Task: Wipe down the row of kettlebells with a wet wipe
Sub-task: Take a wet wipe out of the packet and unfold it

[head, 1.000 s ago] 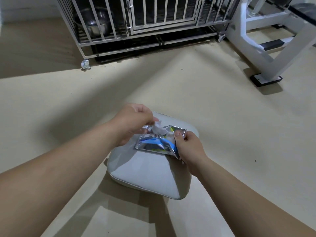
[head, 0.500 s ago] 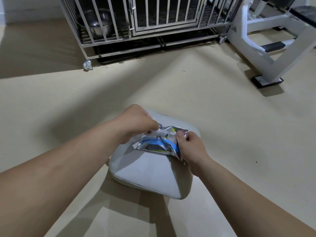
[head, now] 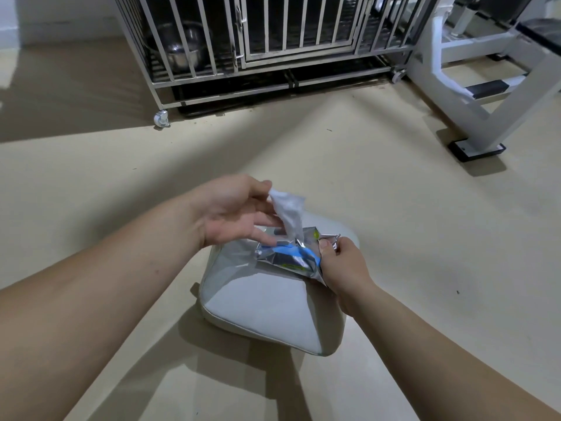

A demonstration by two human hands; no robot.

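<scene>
A silver wet wipe pack (head: 288, 256) with a blue band lies on a white padded stool seat (head: 267, 308). My right hand (head: 343, 265) grips the pack's right edge. A white wet wipe (head: 288, 212) sticks up out of the pack's opening, its lower end still inside. My left hand (head: 236, 211) pinches the top of the wipe between thumb and fingertips, with the other fingers spread below it. No kettlebells are in view.
A metal pet cage (head: 267, 41) on casters stands at the back, with a steel bowl (head: 182, 53) inside. A white weight bench frame (head: 485, 86) stands at the right, its black foot (head: 476, 148) on the beige floor (head: 394, 208).
My left hand has risen from the pack's opening, drawing the wipe up and out. My right hand still holds the pack in place.
</scene>
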